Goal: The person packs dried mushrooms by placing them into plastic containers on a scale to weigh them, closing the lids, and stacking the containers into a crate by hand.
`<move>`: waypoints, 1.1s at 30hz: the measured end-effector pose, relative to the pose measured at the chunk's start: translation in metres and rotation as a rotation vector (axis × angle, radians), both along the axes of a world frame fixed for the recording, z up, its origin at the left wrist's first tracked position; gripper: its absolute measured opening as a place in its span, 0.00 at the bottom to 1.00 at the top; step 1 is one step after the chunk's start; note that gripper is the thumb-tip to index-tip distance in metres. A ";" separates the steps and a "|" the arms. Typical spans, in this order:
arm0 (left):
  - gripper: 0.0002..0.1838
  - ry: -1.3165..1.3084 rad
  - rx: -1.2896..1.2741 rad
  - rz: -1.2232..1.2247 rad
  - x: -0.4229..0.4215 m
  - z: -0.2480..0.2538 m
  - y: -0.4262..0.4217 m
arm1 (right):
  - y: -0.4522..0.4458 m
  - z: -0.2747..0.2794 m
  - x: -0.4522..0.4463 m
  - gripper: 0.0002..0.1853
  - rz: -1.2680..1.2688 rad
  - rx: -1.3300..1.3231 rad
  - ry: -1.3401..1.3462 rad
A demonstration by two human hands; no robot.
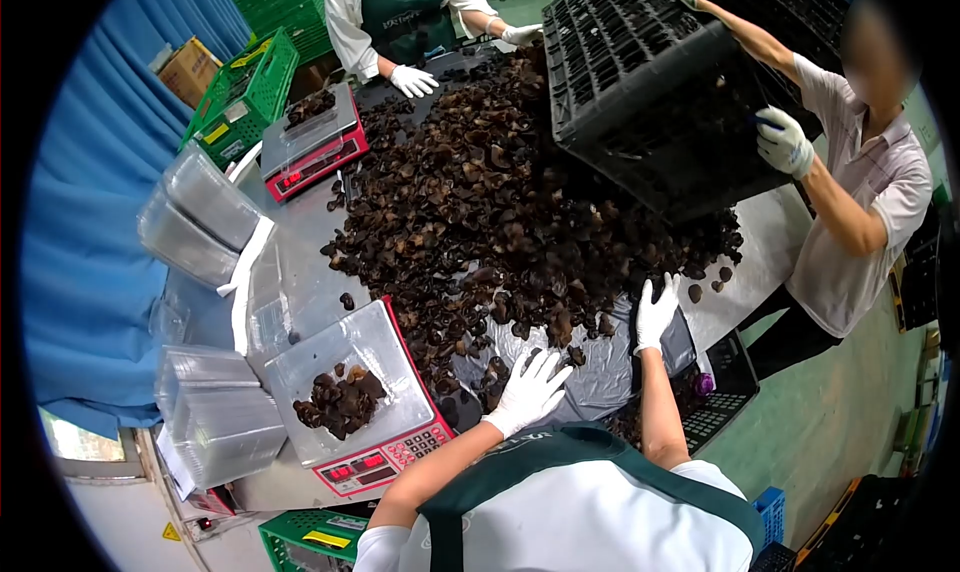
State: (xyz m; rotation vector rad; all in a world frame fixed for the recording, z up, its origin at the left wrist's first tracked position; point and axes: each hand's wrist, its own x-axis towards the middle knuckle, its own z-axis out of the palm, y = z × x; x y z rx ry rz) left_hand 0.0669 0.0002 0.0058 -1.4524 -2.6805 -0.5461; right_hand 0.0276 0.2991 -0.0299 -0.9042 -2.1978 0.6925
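My left hand (528,394), in a white glove, has its fingers spread at the near edge of a big heap of dark wood ear mushrooms (470,192). A few mushroom pieces lie beside its fingertips. My right hand (657,314), gloved too, reaches up along the heap's right side with fingers apart and nothing visible in them. Between the hands lies crumpled dark plastic sheeting (590,387). Left of my left hand stands a red digital scale (400,452) carrying a clear plastic tray (300,367) with a small pile of wood ear mushrooms (341,402) inside.
At right, a co-worker in white gloves tilts a large black crate (665,102) over the heap. Across the table stands another gloved person near a second scale (315,152). Stacked clear trays (215,412) line the left edge. A black basket (725,392) sits low at right.
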 end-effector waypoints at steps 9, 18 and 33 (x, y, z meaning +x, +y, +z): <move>0.26 0.005 0.000 0.010 0.001 0.000 0.000 | 0.000 0.003 -0.002 0.28 0.001 0.006 0.018; 0.26 0.014 0.008 0.012 0.000 0.002 0.001 | 0.000 0.000 -0.002 0.28 -0.010 0.012 0.024; 0.27 0.002 0.037 0.007 -0.001 0.002 0.004 | 0.003 0.002 -0.003 0.28 -0.023 0.056 0.082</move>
